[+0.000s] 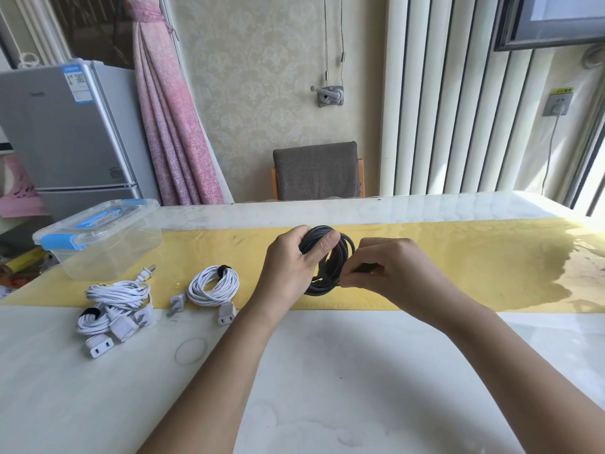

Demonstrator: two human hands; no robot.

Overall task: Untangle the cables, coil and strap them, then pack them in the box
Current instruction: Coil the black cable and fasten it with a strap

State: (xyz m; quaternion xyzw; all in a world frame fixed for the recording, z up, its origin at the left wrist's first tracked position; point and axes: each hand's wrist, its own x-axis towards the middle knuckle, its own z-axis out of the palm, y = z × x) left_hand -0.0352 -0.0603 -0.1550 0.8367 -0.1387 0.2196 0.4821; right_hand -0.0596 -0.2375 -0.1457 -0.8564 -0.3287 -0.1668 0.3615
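Holding the black round cable coil (334,257) over the yellow table runner (458,257), seemingly mid-strapping.
Gripping the loops with the left hand (291,260), thumb across the top; pinching a dark end at the coil's right side with the right hand (389,267) — strap or plug, cannot tell. Best to squeeze the loops flat, wrap snug across every strand, then pack into the lidded clear plastic box with blue latches (98,244), far left.

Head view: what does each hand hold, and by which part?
The left hand grips the black cable coil by its upper-left loops. The right hand pinches the coil's lower right edge; a dark piece shows inside its fingers.
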